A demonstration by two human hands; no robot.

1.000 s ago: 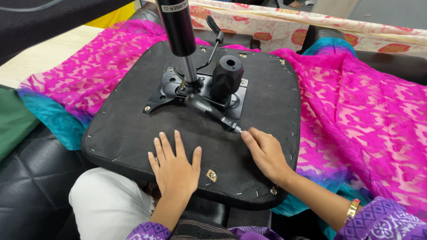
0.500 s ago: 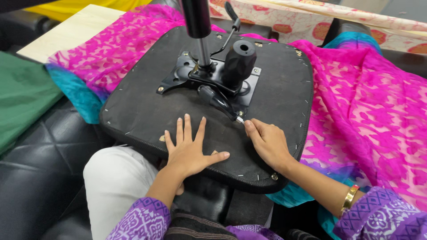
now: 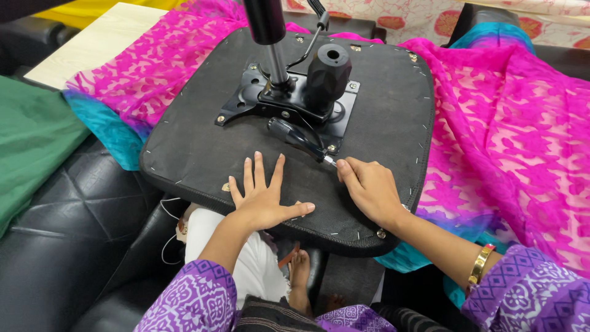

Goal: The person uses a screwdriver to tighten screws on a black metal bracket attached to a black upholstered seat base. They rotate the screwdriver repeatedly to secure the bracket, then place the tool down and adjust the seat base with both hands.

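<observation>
Left hand (image 3: pixel 264 197) lies flat, fingers spread wide, holding nothing, pressed on the upturned black chair seat (image 3: pixel 184 147) across the person's lap. Right hand (image 3: pixel 369 187) pinches its fingertips narrowly at the tip of the black lever (image 3: pixel 298 136), just beyond which sits the metal mechanism plate (image 3: pixel 246 101) with its gas cylinder (image 3: pixel 270 37); pink cloth (image 3: pixel 504 110) spreads further right.

L hand (image 3: pixel 263 198) flat on seat base (image 3: pixel 184 147), R hand (image 3: pixel 370 189) beside it, mechanism (image 3: pixel 289 101) behind both.

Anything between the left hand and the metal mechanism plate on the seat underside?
Head view: only bare black fabric of the seat underside lies between the left hand and the metal plate; the lever's black grip lies just right of that stretch.
</observation>
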